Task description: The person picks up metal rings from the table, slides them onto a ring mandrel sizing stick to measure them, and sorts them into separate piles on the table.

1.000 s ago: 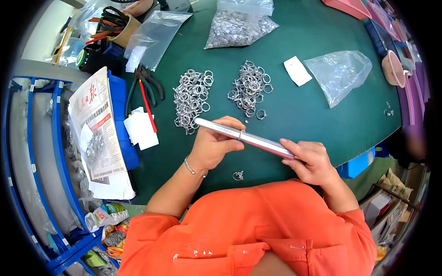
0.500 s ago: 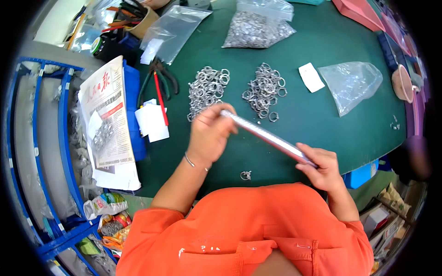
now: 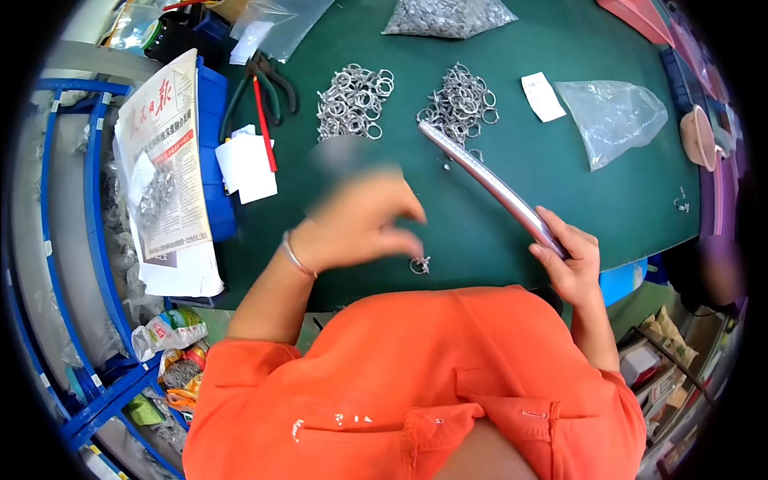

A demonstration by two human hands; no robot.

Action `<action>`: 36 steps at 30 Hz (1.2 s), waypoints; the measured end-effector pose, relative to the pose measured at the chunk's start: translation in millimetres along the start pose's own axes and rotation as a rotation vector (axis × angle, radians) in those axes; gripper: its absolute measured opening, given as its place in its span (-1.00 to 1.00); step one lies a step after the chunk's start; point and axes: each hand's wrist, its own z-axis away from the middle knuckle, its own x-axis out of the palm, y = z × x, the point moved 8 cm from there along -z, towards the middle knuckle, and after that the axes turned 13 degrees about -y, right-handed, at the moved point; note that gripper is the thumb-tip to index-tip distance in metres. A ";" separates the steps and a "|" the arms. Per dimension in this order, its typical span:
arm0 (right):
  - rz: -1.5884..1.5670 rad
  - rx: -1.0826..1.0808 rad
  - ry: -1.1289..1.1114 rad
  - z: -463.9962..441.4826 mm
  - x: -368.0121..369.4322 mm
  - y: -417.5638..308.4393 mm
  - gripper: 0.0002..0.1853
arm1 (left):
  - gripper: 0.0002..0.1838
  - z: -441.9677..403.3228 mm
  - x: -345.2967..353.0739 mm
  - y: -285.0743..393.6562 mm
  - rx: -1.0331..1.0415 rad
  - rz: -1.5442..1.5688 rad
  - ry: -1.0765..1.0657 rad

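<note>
My right hand [image 3: 570,254] is closed around the lower end of a long slim bar [image 3: 492,184], silvery along its top with a dark red side. The bar slants up to the left, its far tip at the edge of the right pile of metal rings [image 3: 464,100]. My left hand [image 3: 364,216] is smeared by motion; its thumb and forefinger are apart with nothing visible between them. Just beyond it is a dark blur I cannot make out. A small ring piece [image 3: 419,265] lies near the left thumb. Another pile of metal rings [image 3: 354,104] sits farther back.
At left are pliers [image 3: 272,92], a red pen [image 3: 265,128], white paper slips [image 3: 250,172] and a newspaper [image 3: 164,152] on a blue bin. A bag of small metal pieces [image 3: 448,18] lies at the back. A paper label [image 3: 543,98] and plastic bag [image 3: 616,120] are at right.
My left hand has let go of the bar's far end and moved down to the left. My right hand still holds the bar. The camera view has shifted, so the table items appear higher.
</note>
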 end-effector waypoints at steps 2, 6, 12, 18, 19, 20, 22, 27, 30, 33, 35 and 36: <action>0.007 -0.038 0.004 -2.7 0.9 -0.1 -0.51 | -0.75 -0.9 44.6 2.4 0.067 0.042 -0.226; 0.017 -0.035 -0.009 -4.7 1.6 -4.1 -0.50 | -0.89 -10.3 56.4 -13.0 0.107 -0.077 -0.066; 0.017 -0.035 0.001 -5.4 -0.7 -5.2 -0.49 | -0.90 -14.2 30.6 -20.3 -0.023 -0.050 0.103; -0.006 -0.038 0.018 -4.7 -0.4 -1.1 -0.49 | -0.85 -9.4 30.4 -21.1 -0.136 -0.065 0.069; -0.007 -0.036 0.019 -4.9 0.1 -0.2 -0.49 | -0.84 -9.2 32.4 -18.7 -0.096 -0.070 0.048; -0.021 -0.041 0.012 -5.2 1.2 0.3 -0.49 | -0.84 -8.2 33.0 -18.9 -0.093 -0.071 0.043; -0.028 -0.041 0.021 -5.8 -1.1 -0.8 -0.50 | -0.83 -8.2 29.4 -2.2 0.115 -0.144 0.086; -0.019 -0.015 -0.010 -6.9 -1.8 -3.8 -0.51 | -0.81 -12.9 23.7 -7.2 -0.041 0.039 0.081; -0.027 -0.024 -0.002 -3.8 -2.0 -1.0 -0.51 | -0.73 -9.6 26.9 -36.9 -0.192 0.567 0.156; -0.075 -0.038 0.007 -1.9 -2.4 2.6 -0.50 | -0.73 -6.9 15.4 -56.9 -0.048 1.037 0.324; -0.066 -0.076 -0.009 -2.0 -3.2 -1.6 -0.49 | -0.73 -3.7 9.5 -70.1 0.063 1.250 0.417; -0.050 -0.108 -0.016 -2.0 -3.5 -4.8 -0.49 | -0.72 -2.0 7.2 -74.2 0.098 1.325 0.448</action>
